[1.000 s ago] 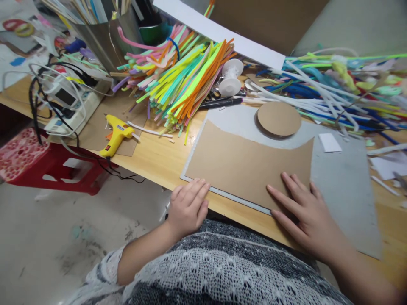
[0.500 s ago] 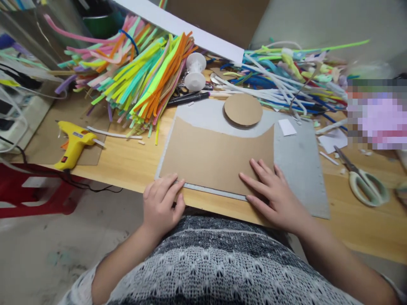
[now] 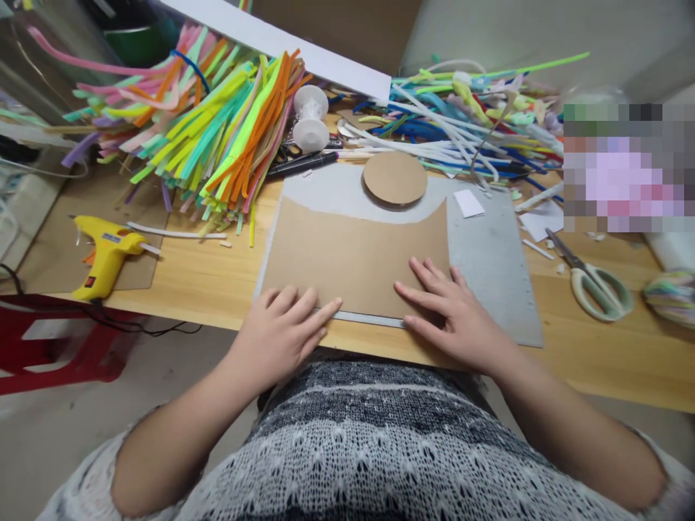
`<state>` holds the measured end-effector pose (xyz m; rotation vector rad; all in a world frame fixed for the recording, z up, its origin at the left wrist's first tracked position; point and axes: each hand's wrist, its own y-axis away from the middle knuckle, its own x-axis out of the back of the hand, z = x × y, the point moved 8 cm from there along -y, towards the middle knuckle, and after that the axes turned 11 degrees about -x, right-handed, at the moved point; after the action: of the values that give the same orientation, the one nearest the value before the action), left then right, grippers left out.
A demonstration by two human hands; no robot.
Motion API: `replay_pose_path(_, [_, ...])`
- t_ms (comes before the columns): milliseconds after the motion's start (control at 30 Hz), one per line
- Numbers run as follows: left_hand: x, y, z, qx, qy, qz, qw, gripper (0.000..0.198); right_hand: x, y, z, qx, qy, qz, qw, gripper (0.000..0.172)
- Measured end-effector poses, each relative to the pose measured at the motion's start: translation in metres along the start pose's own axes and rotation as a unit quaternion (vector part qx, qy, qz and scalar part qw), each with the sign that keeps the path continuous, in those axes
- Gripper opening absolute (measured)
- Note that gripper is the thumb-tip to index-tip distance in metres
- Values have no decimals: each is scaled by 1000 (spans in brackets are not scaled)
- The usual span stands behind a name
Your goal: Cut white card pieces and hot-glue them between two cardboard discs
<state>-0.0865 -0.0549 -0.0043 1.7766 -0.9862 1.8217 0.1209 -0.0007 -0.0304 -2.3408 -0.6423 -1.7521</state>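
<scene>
A brown cardboard sheet (image 3: 352,253) with a curved far edge lies flat on a grey mat (image 3: 494,268). My left hand (image 3: 290,325) rests at its near left edge, fingers stretched, the index pointing along that edge. My right hand (image 3: 456,311) is spread over the near right corner of the cardboard, fingertips on its surface. Neither hand holds anything. Just beyond the curved edge sits a round cardboard disc (image 3: 395,177), thick or stacked. A small folded white paper (image 3: 468,203) lies to the right of the disc.
At the left lies a yellow glue gun (image 3: 103,253). Behind it is a big bundle of colourful pipe cleaners (image 3: 217,130), beside a white spool (image 3: 310,119). More pipe cleaners (image 3: 445,123) are heaped at the back right. Scissors (image 3: 597,286) lie at the right.
My left hand has moved inward along the near edge, its fingers stretching out flatter. The right hand stays on the cardboard. The whole view has shifted a little.
</scene>
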Motion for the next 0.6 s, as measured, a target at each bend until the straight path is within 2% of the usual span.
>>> replay_pose_path(167, [-1, -9, -3, -11, 80, 10, 997, 34, 0, 0, 1, -9, -12, 31, 999, 42])
replay_pose_path(333, [-11, -15, -10, -27, 178, 32, 983, 25, -2, 1, 0, -13, -9, 33, 999, 43])
replay_pose_path(600, [-14, -15, -16, -1, 229, 49, 972, 23, 1, 2, -1, -6, -17, 52, 998, 42])
